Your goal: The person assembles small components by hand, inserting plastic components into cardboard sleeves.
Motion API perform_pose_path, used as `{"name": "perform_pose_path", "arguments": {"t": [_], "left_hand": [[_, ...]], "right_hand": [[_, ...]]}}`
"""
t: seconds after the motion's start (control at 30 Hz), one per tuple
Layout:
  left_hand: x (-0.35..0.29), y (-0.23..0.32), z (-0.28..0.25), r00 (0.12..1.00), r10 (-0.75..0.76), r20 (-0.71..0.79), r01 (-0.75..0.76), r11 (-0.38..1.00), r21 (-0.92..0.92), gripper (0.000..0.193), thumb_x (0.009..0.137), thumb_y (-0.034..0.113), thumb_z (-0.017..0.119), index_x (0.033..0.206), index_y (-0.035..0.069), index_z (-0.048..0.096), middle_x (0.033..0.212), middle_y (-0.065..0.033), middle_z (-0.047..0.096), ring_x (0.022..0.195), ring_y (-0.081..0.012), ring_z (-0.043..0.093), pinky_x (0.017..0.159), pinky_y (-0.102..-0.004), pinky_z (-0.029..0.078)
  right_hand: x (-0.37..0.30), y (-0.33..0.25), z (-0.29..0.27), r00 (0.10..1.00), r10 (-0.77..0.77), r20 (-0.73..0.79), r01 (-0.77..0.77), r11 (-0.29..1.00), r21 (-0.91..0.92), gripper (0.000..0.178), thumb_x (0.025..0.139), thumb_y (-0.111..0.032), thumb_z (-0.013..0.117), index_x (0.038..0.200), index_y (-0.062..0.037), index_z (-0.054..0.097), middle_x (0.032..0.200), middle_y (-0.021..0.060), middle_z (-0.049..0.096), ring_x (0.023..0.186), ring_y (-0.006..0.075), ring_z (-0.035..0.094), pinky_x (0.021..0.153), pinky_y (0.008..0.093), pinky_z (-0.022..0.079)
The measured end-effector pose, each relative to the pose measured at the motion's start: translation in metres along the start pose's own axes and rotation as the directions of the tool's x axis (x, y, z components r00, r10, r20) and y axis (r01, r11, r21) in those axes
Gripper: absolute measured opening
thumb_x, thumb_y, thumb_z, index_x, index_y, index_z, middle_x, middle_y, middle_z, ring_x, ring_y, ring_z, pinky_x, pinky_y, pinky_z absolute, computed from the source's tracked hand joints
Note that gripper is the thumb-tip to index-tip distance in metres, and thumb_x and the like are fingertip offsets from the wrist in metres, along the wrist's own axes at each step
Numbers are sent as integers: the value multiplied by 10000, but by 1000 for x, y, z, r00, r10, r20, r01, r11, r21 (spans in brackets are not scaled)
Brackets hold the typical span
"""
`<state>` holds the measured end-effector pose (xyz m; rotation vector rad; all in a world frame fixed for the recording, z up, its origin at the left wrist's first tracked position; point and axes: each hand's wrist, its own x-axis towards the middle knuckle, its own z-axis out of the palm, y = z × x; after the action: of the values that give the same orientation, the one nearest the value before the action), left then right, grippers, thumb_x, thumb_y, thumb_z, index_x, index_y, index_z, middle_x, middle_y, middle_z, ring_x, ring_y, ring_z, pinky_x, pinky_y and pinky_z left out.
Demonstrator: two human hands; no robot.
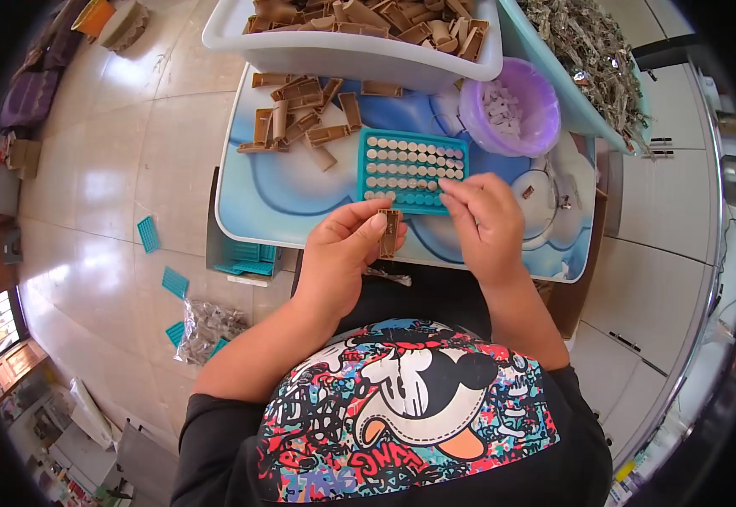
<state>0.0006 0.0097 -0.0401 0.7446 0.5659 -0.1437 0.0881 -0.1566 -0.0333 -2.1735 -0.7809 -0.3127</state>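
Note:
A brown plastic casing (pixel 390 234), narrow and open-faced, is gripped upright between the thumb and fingers of my left hand (pixel 340 258), just off the table's near edge. Beyond it lies a teal tray (pixel 363 169) with rows of small pale round discs (pixel 410 158); part of its nearest row shows bare teal pockets. My right hand (pixel 490 224) is over the tray's near right corner, its fingers curled together by the discs. Whether anything small is between those fingertips, I cannot tell.
Loose brown casings (pixel 300 93) lie at the table's far left, before a white bin (pixel 351 51) of more casings. A purple bowl (pixel 545 110) holds small white pieces. Metal parts (pixel 588 59) fill a large tub at far right. Teal trays (pixel 250 258) sit low left.

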Motion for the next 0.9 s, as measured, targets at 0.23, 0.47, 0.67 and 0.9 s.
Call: {"name": "perform_pose_path", "arguments": {"t": [0.23, 0.47, 0.67, 0.9], "left_hand": [[4, -5, -4, 998, -48, 46, 48, 999, 18, 307, 903, 134, 567, 1156, -34, 518, 1030, -146, 622, 902, -218, 632, 816, -329, 527], [7, -5, -5, 997, -75, 31, 74, 997, 9, 272, 903, 121, 563, 1124, -33, 526, 1010, -133, 626, 905, -200, 630, 808, -314, 527], [9, -9, -7, 998, -60, 17, 59, 997, 44, 255, 898, 112, 577, 1111, -26, 551, 936, -75, 636, 785, -114, 598, 624, -203, 436], [6, -7, -3, 998, -52, 29, 53, 998, -22, 249, 903, 99, 562, 1116, -29, 547, 993, -114, 635, 866, -172, 624, 750, -270, 503]], "right_hand": [[6, 16, 13, 991, -116, 71, 128, 973, -194, 171, 650, -43, 719, 810, -59, 665, 747, 50, 551, 668, 231, 536, 576, 335, 425], [5, -10, 9, 994, -97, 49, 95, 994, 45, 166, 616, -37, 734, 732, -58, 617, 727, 62, 542, 661, 248, 528, 568, 339, 418], [-4, -14, 16, 975, -179, 134, 170, 983, 73, 173, 622, -35, 729, 746, -62, 612, 725, 63, 536, 661, 254, 527, 571, 344, 410], [8, 2, 13, 983, -156, 96, 153, 987, 40, 172, 641, -33, 718, 789, -45, 631, 757, 62, 552, 678, 254, 536, 592, 349, 425]]}}
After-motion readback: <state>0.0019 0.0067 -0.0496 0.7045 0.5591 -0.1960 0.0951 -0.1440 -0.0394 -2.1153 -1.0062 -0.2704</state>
